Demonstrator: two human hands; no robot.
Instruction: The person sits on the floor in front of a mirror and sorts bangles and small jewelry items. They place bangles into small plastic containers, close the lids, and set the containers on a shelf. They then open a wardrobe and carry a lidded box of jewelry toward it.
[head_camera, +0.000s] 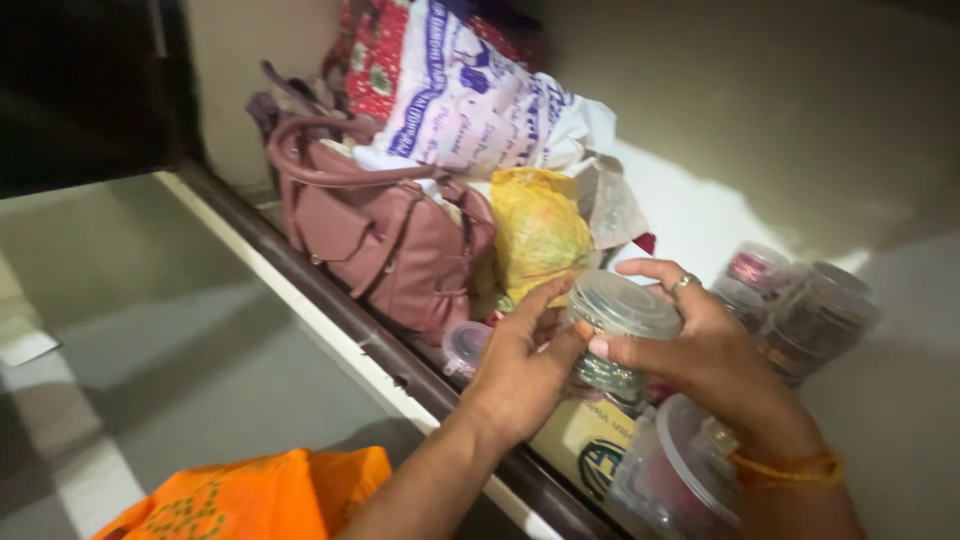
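1. A small clear lidded jar (615, 335), filled with what look like bangles, is being held between both hands just above the crowded shelf (700, 215); the left hand (522, 365) is being curled round its near side with the thumb raised toward the lid, and the right hand (705, 350) is being closed over its far side, with fingers laid on the lid's rim.

2. The jar is being gripped mostly by fingertips, so it is judged that a slip could be caused if the lid is being loosened while the body is only lightly supported; the contents could then be spilled among the things below.

3. A larger clear lidded container (680, 475) and a yellow box (585, 440) are lying directly under the hands, and a tiny pink-lidded tub (466, 345) is sitting at the shelf's edge, where it could be knocked off by the left wrist.

4. More jars of the same kind (800, 305) are being crowded just beside the right hand and could be toppled by a careless sweep.

5. The shelf is being seen as a pale, recessed ledge with a dark front rail (330, 310), lit unevenly and partly in shadow.

6. A pink handbag (385, 235), a yellow bag (540, 230) and a white printed sack (470, 100) are being stored at its back.

7. A grey floor (170, 330) and an orange cloth (250, 495) are being seen below.
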